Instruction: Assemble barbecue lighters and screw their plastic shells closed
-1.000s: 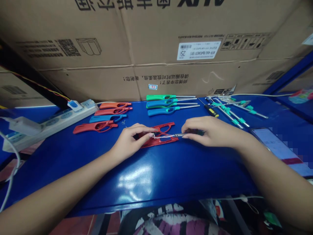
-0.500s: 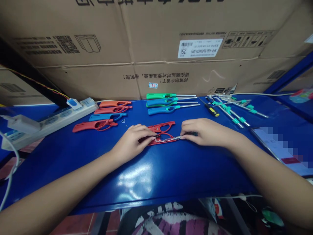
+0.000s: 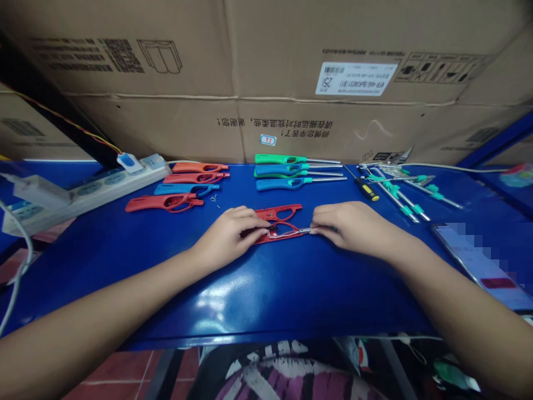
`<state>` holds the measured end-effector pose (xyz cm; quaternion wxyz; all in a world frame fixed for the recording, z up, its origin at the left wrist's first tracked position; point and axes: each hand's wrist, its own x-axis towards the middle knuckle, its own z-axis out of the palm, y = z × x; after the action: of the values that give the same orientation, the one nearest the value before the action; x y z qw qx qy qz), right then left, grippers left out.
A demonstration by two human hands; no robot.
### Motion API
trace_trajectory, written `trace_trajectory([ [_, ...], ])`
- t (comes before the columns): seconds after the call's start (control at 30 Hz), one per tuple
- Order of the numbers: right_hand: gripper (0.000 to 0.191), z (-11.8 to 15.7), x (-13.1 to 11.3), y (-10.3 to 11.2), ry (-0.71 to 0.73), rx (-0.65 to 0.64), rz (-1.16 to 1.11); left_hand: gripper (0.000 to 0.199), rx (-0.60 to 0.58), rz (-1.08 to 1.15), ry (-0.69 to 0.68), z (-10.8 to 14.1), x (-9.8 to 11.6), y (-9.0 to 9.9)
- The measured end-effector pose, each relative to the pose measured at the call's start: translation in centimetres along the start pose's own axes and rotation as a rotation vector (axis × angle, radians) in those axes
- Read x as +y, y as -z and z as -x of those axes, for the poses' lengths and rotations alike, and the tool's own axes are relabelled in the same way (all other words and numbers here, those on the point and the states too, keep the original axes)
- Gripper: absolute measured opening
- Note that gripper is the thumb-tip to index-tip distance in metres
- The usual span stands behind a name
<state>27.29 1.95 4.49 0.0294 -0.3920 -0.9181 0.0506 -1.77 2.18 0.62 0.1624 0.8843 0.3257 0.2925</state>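
An opened red lighter casing lies before me as two halves: the nearer half (image 3: 287, 236) sits between my hands, and the other half (image 3: 268, 213) lies just behind it. My left hand (image 3: 227, 239) pinches a small black part (image 3: 272, 226) over the nearer half's handle; its exact kind is unclear. A thin white wire (image 3: 283, 235) runs along this half towards the right. There my right hand (image 3: 350, 226) is closed on a metal lighter tube (image 3: 306, 230) at the casing's front end. The fingers hide most of the tube.
Red, orange and blue lighter casings (image 3: 162, 203) and small screws (image 3: 214, 198) lie at left, beside a power strip (image 3: 95, 189). Assembled lighters (image 3: 278, 184) lie at the back. A screwdriver (image 3: 366, 189), several loose tubes (image 3: 400, 200) and a phone (image 3: 478, 264) are at right. Cardboard (image 3: 166, 128) stands behind.
The camera view has shifted slightly. Both hands keep their grips at the red casing, with little visible movement relative to it.
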Motion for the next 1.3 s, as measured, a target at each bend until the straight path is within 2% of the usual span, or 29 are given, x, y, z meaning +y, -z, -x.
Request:
trace_trajectory([
  [0.17, 0.023, 0.0, -0.2, 0.0, 0.049, 0.017, 0.039, 0.021, 0.003, -0.004, 0.004, 0.0, 0.0, 0.0],
  [0.27, 0.017, 0.1, -0.1, 0.2, 0.032, 0.014, 0.015, 0.02, 0.008, -0.007, -0.007, 0.0, 0.0, -0.1],
  [0.33, 0.013, 0.2, -0.1, 0.4, -0.001, 0.006, -0.03, 0.019, 0.012, -0.004, -0.022, 0.0, 0.0, -0.2],
  [0.43, 0.02, 0.1, -0.2, 0.4, -0.049, -0.008, -0.137, 0.018, 0.003, 0.008, -0.047, 0.1, 0.1, -0.3],
  [0.57, 0.018, -0.5, -0.2, -0.4, -0.098, -0.022, -0.324, 0.018, -0.01, 0.01, -0.062, 0.1, 0.2, -0.6],
  [0.7, 0.02, -1.1, -0.1, -1.5, -0.251, -0.095, -0.592, 0.019, -0.004, 0.016, -0.068, 0.1, 0.3, -0.7],
  [0.83, 0.02, -1.3, -0.2, -1.7, -0.339, -0.113, -0.618, 0.019, -0.006, 0.018, -0.066, 0.0, 0.2, -0.7],
  [0.93, 0.016, -1.1, -0.4, -1.4, -0.268, -0.061, -0.563, 0.019, -0.004, 0.016, -0.075, 0.0, 0.2, -0.7],
  [1.03, 0.014, -0.9, -0.9, -1.2, -0.107, 0.025, -0.499, 0.018, 0.003, 0.001, -0.101, 0.1, 0.3, -0.7],
  [1.1, 0.016, -0.9, -1.4, -1.2, -0.032, 0.035, -0.486, 0.018, 0.008, -0.015, -0.113, 0.2, 0.3, -0.8],
  [1.3, 0.005, -1.3, -1.9, -1.9, -0.026, 0.03, -0.527, 0.018, 0.013, -0.032, -0.099, 0.3, 0.3, -0.9],
])
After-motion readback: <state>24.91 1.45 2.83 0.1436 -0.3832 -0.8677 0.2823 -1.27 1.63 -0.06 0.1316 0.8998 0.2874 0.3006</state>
